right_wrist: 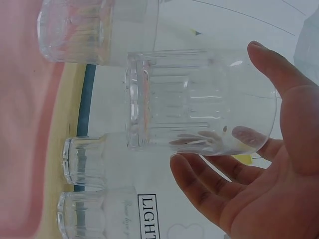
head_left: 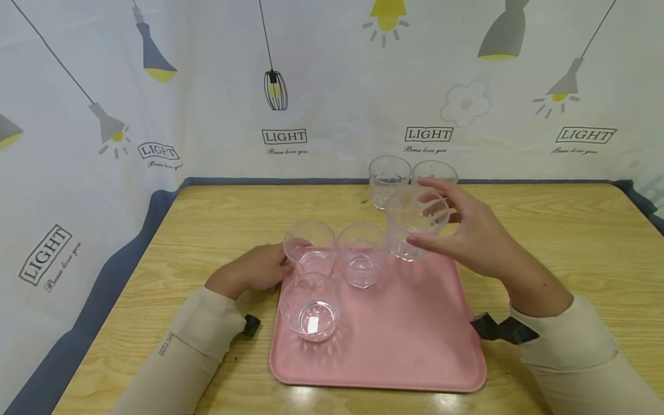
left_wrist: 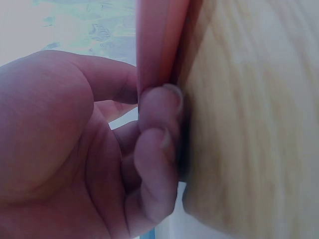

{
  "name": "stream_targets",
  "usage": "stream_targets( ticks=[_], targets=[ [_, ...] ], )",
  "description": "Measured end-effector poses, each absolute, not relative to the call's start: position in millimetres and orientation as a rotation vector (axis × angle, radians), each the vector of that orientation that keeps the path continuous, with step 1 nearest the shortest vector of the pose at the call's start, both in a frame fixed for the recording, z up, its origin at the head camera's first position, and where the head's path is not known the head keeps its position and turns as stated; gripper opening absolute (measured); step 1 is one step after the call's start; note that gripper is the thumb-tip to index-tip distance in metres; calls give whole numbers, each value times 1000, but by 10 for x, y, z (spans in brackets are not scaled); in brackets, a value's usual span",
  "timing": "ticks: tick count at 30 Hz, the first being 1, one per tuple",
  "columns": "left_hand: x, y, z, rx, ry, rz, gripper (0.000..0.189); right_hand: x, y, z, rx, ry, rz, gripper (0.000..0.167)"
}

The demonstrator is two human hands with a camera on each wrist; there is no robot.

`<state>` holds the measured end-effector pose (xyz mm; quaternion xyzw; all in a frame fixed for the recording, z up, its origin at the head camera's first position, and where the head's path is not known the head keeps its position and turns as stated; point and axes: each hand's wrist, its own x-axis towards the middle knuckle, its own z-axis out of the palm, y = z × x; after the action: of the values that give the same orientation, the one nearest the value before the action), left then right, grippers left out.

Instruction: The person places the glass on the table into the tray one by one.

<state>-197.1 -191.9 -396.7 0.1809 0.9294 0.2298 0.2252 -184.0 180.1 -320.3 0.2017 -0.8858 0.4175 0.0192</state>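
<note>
My right hand [head_left: 474, 230] holds a clear plastic cup [head_left: 417, 219] over the far right part of the pink tray [head_left: 404, 346]. In the right wrist view the thumb lies along one side of this cup [right_wrist: 199, 99] and the fingers along the other, with its base above the tray. At the tray's far left corner, my left hand [head_left: 261, 266] grips the rim. Its curled fingers [left_wrist: 157, 149] meet the tray edge [left_wrist: 158, 45] in the left wrist view. Three clear cups stand on the tray: a far left one [head_left: 309, 253], a middle one [head_left: 363, 259] and a near left one [head_left: 311, 308].
Two more clear cups, one [head_left: 389, 181] beside another [head_left: 441, 170], stand on the wooden table [head_left: 544, 242] at its back edge, behind my right hand. A white cloth [head_left: 337, 86] printed with lamps hangs behind the table.
</note>
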Motion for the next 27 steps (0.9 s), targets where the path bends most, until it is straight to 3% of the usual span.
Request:
stream_targets(
  ticks=[27],
  targets=[
    [-1966, -1914, -3979, 465, 2527, 679, 42, -1557, 1782, -2990, 797, -2597, 1301, 92]
  ],
)
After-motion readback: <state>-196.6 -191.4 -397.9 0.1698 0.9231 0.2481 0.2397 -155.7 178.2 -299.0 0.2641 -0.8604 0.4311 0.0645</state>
